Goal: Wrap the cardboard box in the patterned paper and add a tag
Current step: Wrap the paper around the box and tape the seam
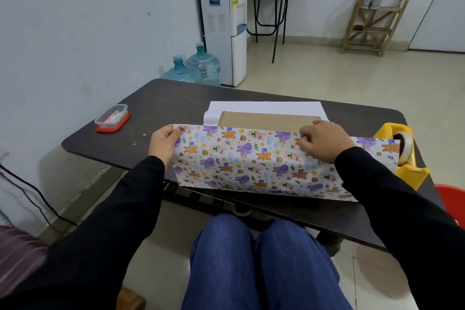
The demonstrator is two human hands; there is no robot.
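A flat brown cardboard box [266, 119] lies on the dark table [161, 100], on top of the paper's white underside. The patterned paper [251, 158], printed with small cartoon animals, is lifted up from the near side and covers the box's front. My left hand [163, 142] pinches the paper's upper left corner. My right hand [324, 139] grips the paper's top edge further right, with its fingers curled over the box's near edge. The far white part of the paper [266, 106] lies flat beyond the box. No tag can be made out.
A yellow tape dispenser [402, 156] with a clear tape roll stands at the table's right edge, partly behind the paper. A small plastic container with a red lid [112, 118] sits at the left. A red object [451, 202] shows at the right, below the table.
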